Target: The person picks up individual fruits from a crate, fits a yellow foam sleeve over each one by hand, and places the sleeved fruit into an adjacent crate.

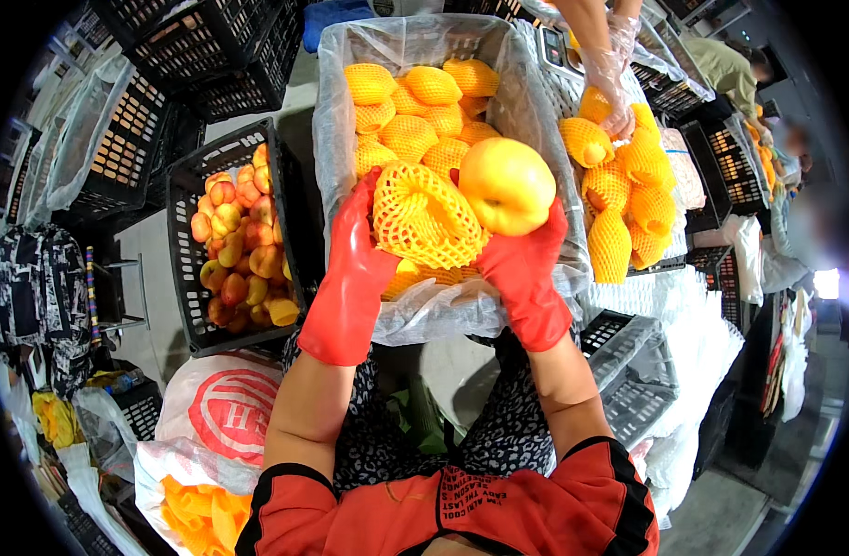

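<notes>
My left hand point(355, 278), in a red rubber glove, holds a yellow foam fruit net point(428, 215) whose mouth faces up. My right hand point(532, 278), gloved alike, holds a bare yellow peach point(507, 186) beside the net. Both are above a crate lined with clear plastic point(431, 326). Inside it lie several fruits in yellow foam nets point(407, 137). At the left stands a black plastic crate point(181, 278) with loose red and yellow peaches point(250, 243). The fingertips of both hands are partly hidden behind the net and the peach.
On the right, another person's plastic-gloved hand point(612, 97) touches a pile of netted fruits point(629, 187) near a digital scale point(553, 48). Stacked black crates point(209, 55) stand at the upper left. A sack of orange foam nets point(205, 514) lies at the lower left.
</notes>
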`<state>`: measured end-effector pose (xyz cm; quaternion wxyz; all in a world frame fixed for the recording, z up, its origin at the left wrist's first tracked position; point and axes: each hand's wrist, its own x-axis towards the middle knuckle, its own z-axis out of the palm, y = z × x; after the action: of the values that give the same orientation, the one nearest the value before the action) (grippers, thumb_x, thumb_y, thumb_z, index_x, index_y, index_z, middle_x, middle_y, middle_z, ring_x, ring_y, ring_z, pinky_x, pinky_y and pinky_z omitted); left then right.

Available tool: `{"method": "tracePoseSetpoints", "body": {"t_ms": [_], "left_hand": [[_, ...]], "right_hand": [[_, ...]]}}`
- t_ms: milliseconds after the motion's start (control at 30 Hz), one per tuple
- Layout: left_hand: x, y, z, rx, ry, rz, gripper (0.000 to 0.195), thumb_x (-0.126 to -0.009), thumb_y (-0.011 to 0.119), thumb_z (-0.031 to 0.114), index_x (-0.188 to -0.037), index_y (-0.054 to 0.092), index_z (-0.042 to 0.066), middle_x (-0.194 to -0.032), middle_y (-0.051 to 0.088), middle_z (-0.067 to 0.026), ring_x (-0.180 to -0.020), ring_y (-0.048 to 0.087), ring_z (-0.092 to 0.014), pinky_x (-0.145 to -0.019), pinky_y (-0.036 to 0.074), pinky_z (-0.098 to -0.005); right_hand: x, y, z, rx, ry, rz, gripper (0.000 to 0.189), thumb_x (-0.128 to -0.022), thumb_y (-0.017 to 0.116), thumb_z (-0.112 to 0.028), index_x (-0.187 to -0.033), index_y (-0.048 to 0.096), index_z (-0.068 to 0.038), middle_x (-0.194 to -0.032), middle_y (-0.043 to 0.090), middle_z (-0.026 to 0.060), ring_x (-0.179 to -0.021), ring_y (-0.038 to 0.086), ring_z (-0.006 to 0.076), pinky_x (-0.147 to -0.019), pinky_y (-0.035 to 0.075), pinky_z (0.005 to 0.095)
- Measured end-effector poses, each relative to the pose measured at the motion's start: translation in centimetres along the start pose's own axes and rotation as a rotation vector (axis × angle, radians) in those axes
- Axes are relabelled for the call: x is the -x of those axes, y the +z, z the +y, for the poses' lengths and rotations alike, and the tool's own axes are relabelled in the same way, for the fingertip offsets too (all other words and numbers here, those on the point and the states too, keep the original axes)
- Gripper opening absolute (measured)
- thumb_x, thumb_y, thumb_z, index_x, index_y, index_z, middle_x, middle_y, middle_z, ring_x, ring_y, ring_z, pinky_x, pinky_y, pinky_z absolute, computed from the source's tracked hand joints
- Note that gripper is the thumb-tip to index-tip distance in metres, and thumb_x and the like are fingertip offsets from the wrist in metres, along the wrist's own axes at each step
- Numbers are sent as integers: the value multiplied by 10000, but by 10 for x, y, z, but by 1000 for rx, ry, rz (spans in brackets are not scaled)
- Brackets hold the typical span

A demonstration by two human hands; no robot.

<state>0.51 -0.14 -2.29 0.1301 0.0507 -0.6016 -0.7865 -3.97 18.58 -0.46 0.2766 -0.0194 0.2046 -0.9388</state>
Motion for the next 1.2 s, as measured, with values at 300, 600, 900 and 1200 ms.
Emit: {"method": "tracePoseSetpoints", "body": {"t_ms": [300,600,900,1200], "left_hand": [[-5,11,37,-239,80,204,141,-916,550,-10,-1036,623,-31,-914,628,-38,-858,596,-95,-770,492,-244],[1,35,23,-172,232,205,115,-906,631,56,-989,647,-22,-794,624,-11,-715,542,-72,-637,458,-229],[7,34,35,-502,420,-97,160,-872,615,23,-1021,671,19,-913,690,-69,-760,645,-156,-680,513,-290],[-1,27,39,-1112,588,-64,488,-707,644,-44,-1181,631,71,-918,625,-96,-797,602,-270,-712,502,-325]], "right_hand": [[10,25,7,1494,-314,-168,952,-575,854,-135,-1384,359,-48,-1343,430,136,-1306,398,290,-1066,356,396],[5,15,11,1476,-531,-31,1009,-605,858,-109,-1435,286,-56,-1392,395,149,-1291,411,275,-1067,357,384],[11,17,4,1297,-207,-34,954,-642,839,-109,-1443,324,-42,-1369,446,134,-1248,466,250,-1033,398,364],[4,13,1,833,-215,30,863,-679,833,-45,-1407,370,-53,-1278,511,103,-1169,520,199,-976,453,339]]}}
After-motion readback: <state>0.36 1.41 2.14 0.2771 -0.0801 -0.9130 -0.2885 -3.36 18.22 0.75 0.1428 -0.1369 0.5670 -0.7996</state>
